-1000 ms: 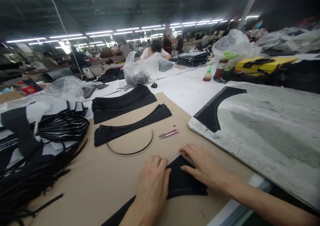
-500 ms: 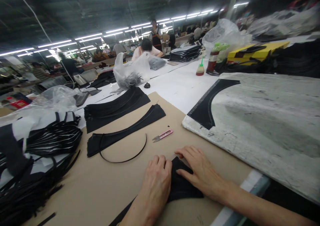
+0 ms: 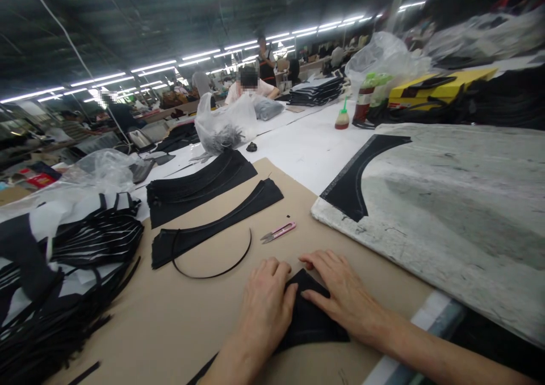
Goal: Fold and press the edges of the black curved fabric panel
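My left hand [image 3: 264, 308] lies flat, fingers together, pressing on a black fabric piece [image 3: 307, 319] at the near edge of the brown cardboard sheet [image 3: 170, 317]. My right hand [image 3: 340, 291] rests on the same piece from the right, fingers stretched out over its upper corner. Pink thread snips [image 3: 279, 232] lie just beyond my hands. A thin black curved strip [image 3: 213, 271] and a long curved black panel [image 3: 213, 226] sit further left.
A stack of curved black panels [image 3: 200, 183] lies behind. Black strips and striped pieces [image 3: 63, 277] pile at the left. A glue-stained grey board [image 3: 447, 203] carrying a black piece [image 3: 353, 183] fills the right. Bottles [image 3: 361, 107], plastic bags [image 3: 223, 124] and seated workers are beyond.
Both hands stay on the black piece; my left hand has slid slightly further over it. The view shifted a little to the right and down.
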A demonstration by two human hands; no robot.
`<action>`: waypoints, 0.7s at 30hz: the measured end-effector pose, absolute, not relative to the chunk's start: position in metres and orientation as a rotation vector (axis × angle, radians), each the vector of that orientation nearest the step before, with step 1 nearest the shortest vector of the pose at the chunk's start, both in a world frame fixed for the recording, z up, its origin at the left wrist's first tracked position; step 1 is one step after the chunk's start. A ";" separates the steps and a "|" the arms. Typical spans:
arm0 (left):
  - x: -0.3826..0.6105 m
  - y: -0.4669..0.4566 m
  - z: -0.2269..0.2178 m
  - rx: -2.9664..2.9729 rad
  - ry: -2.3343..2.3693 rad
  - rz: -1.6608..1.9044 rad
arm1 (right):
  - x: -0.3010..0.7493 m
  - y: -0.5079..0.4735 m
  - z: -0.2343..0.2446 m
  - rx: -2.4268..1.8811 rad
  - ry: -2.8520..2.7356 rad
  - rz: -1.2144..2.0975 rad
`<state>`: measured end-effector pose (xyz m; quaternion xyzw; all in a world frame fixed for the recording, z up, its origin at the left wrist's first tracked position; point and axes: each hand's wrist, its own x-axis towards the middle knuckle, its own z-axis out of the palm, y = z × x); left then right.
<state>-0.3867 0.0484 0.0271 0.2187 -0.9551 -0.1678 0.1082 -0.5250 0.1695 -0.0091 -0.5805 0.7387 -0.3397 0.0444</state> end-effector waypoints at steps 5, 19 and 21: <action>-0.393 0.057 0.026 0.569 -2.950 -0.235 | -0.524 0.169 -0.008 -1.772 2.262 -1.034; -0.393 0.056 0.027 0.511 -3.012 -0.168 | -0.523 0.169 -0.008 -1.761 2.268 -1.027; -0.394 0.056 0.027 0.514 -3.013 -0.125 | -0.523 0.169 -0.009 -1.762 2.268 -1.035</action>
